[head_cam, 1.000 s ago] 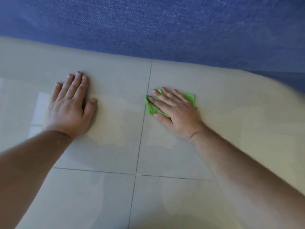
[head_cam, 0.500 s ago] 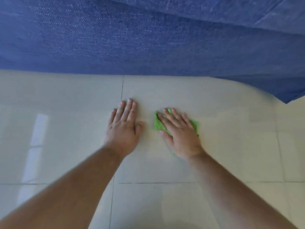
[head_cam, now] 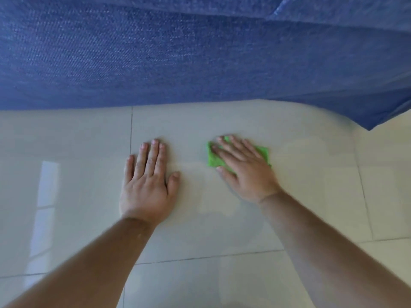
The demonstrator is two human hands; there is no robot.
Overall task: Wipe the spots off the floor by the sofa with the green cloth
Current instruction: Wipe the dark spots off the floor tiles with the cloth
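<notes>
A small folded green cloth lies flat on the glossy cream floor tiles, a little in front of the blue fabric sofa. My right hand presses down on the cloth with fingers spread, covering most of it; green edges show at its left and right. My left hand rests palm-down on the bare tile to the left of the cloth, fingers together, holding nothing. I cannot make out any distinct spots on the floor.
The sofa's base fills the whole upper part of the view, and its corner ends at the right. Grout lines cross the tiles. A window reflection shines on the floor at the left.
The view has shifted right along the sofa. My right hand and the cloth have slid to the right, away from my left hand, which now rests on the tile right of the grout line.
</notes>
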